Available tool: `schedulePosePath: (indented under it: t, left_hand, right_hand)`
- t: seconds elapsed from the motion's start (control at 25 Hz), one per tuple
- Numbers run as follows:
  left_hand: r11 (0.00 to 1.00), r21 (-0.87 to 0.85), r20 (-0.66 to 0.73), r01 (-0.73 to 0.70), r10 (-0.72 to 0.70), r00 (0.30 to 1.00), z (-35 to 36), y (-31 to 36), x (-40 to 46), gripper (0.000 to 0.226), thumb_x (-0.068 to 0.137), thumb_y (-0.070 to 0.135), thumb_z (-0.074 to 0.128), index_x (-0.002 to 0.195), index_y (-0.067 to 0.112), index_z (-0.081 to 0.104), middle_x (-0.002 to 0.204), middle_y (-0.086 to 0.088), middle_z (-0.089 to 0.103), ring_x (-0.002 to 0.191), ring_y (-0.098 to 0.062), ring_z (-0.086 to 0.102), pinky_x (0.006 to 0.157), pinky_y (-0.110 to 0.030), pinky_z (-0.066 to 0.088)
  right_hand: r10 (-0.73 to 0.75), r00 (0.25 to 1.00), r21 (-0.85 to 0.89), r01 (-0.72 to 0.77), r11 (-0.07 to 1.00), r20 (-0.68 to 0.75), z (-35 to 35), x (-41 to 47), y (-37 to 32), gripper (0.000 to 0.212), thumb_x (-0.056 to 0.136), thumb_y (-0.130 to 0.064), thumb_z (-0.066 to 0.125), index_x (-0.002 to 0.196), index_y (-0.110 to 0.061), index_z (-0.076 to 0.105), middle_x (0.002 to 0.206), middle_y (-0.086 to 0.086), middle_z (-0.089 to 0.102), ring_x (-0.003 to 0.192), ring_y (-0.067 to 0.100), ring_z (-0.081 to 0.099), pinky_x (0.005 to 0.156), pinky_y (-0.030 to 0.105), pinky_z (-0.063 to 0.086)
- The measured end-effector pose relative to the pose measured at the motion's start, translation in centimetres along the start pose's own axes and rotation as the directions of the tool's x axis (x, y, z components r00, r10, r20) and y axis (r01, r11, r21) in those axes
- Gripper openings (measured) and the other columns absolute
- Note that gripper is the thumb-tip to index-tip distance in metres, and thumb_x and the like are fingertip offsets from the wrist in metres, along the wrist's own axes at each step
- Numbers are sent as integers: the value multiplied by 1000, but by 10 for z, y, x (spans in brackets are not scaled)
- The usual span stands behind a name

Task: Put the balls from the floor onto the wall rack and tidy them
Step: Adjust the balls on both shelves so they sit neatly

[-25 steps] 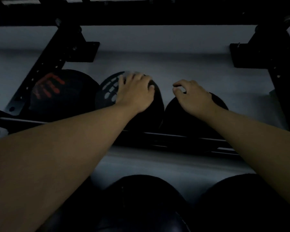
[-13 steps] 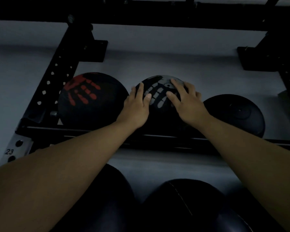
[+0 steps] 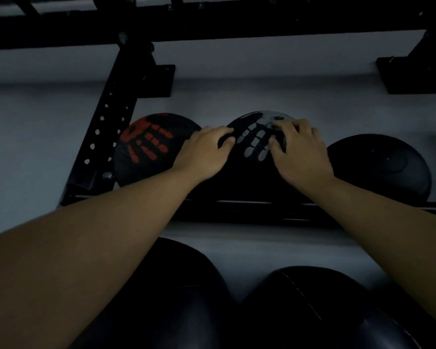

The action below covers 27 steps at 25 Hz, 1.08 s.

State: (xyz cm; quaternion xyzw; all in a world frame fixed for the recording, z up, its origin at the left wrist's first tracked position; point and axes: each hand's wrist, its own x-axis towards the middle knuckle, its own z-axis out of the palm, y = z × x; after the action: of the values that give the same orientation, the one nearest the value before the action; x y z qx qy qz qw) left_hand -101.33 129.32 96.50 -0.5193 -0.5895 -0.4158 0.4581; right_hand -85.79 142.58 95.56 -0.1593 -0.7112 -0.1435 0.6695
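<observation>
Three black balls sit in a row on the black wall rack [image 3: 249,210]. The middle ball [image 3: 256,144] bears a grey handprint, and both my hands rest on its top. My left hand [image 3: 204,154] grips its left side with curled fingers. My right hand [image 3: 300,152] grips its right side, fingertips over the print. The ball with the red handprint [image 3: 146,144] lies to the left, touching the middle one. A plain black ball [image 3: 383,167] lies to the right.
A perforated black upright [image 3: 106,127] stands left of the balls, and a bracket [image 3: 413,74] is fixed at the upper right. A dark rail runs across the top. Two large black balls [image 3: 300,311] fill the tier below, close to me.
My right hand left the plain right ball and joined the left hand on the grey-print ball. The print has turned toward me, and both hands' fingers have curled tighter.
</observation>
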Motion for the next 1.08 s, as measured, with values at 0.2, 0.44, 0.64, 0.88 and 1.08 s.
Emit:
schedulePosePath:
  t: [0.2,0.44,0.64,0.88,1.08]
  left_hand:
    - [970,237,-169,59,-19,985,-53,-50,8,38,106,37,48,140,28,65,147,-6,57,141,-32,46,116,-48,31]
    - [970,222,-132,99,-70,989,-111,-139,0,44,106,46,47,145,31,58,155,-5,48,142,-35,43,117,-50,35]
    - [996,83,113,27,-37,993,-135,-191,3,59,105,53,50,160,35,39,161,-8,40,145,-32,44,114,-35,36]
    - [998,-63,89,24,-18,996,-92,-194,-6,66,108,50,42,168,35,18,173,-6,19,156,-35,19,125,-48,23]
    - [997,-74,132,21,-11,991,-98,-197,-5,67,109,51,41,168,33,15,175,-6,14,158,-36,14,125,-49,20]
  right_hand:
    - [-64,998,13,65,998,-19,20,7,-53,46,104,-33,47,147,-17,53,147,21,52,139,42,44,117,50,34]
    - [-123,983,138,105,985,133,67,24,-149,53,106,-46,44,154,-24,45,154,17,44,139,39,42,113,50,38]
    - [-39,967,136,4,991,253,108,31,-212,67,103,-61,40,163,-36,26,171,14,19,154,44,20,125,60,24]
    - [-18,955,77,-5,997,297,109,28,-206,64,107,-56,36,166,-38,15,175,16,6,161,40,7,131,50,6]
    - [-16,938,69,-9,998,346,103,28,-209,65,109,-50,38,167,-36,12,176,16,0,164,31,2,132,45,4]
